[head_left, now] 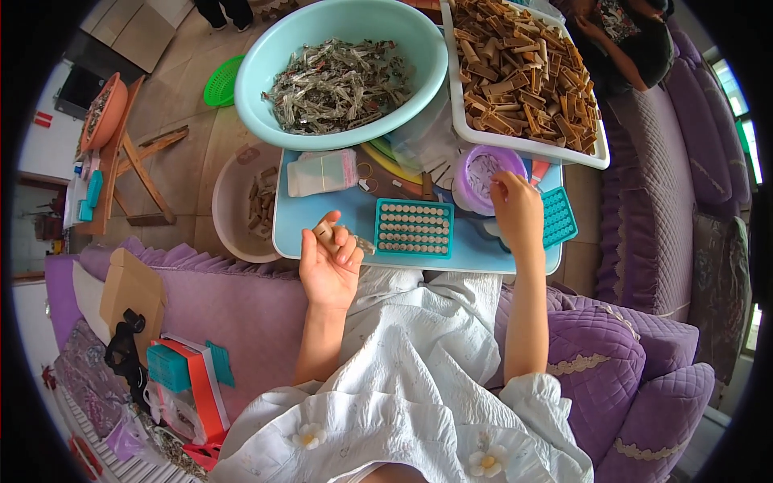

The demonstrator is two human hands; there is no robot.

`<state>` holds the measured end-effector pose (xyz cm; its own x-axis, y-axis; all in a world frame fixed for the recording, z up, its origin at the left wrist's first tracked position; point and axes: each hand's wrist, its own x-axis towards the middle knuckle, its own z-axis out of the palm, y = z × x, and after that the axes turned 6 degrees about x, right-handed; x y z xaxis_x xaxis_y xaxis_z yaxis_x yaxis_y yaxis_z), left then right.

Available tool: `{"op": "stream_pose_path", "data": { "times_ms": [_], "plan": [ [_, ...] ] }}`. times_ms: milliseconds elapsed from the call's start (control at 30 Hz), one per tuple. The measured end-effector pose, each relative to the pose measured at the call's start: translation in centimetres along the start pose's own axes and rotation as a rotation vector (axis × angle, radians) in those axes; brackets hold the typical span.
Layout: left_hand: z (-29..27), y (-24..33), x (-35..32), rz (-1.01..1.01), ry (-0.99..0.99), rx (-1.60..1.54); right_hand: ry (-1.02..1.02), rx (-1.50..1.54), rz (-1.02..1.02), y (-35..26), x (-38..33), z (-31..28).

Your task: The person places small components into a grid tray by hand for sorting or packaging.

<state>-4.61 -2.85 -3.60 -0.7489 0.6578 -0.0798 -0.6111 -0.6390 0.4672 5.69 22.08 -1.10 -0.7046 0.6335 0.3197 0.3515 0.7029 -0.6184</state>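
My left hand (332, 270) is closed around a short tan tube (325, 235), held upright near the table's front edge. A clear, crinkled wrapper (364, 245) sticks out beside its fingers. My right hand (517, 205) reaches over the purple bowl (462, 191), its fingertips pinched together at the rim. Small white slips (483, 172) fill that bowl; whether the fingertips hold one is hidden. Between my hands lies a teal tray (415, 253) with rows of round whitish pieces in its holes.
A large pale-blue basin (250, 88) holds clear-wrapped pieces; beside it, a white bin (601, 153) is heaped with tan tubes. A second teal tray (558, 216) lies at the table's right. A bundled pack (322, 173) rests at the left. Another person (624, 40) sits at far right.
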Motion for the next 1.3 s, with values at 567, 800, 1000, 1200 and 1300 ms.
{"op": "stream_pose_path", "data": {
  "times_ms": [567, 800, 1000, 1200, 1300],
  "plan": [
    [2.3, -1.4, 0.5, -0.24, 0.023, -0.179, -0.313, -0.395, -0.02, 4.3, 3.7, 4.3],
    [4.8, -1.2, 0.6, -0.395, 0.119, -0.267, -0.198, -0.145, -0.012, 1.7, 3.1, 0.4],
    [5.7, -1.4, 0.2, -0.437, 0.121, -0.26, -0.011, 0.248, 0.2, 1.0, 2.4, -1.3],
    [6.2, -2.4, 0.3, -0.503, 0.015, -0.27, 0.091, 0.386, 0.058, -0.2, 1.3, -2.3],
    [6.9, -2.7, -0.3, -0.536, -0.04, -0.141, -0.056, 0.483, -0.112, -3.6, -0.6, -3.5]
  ]
}}
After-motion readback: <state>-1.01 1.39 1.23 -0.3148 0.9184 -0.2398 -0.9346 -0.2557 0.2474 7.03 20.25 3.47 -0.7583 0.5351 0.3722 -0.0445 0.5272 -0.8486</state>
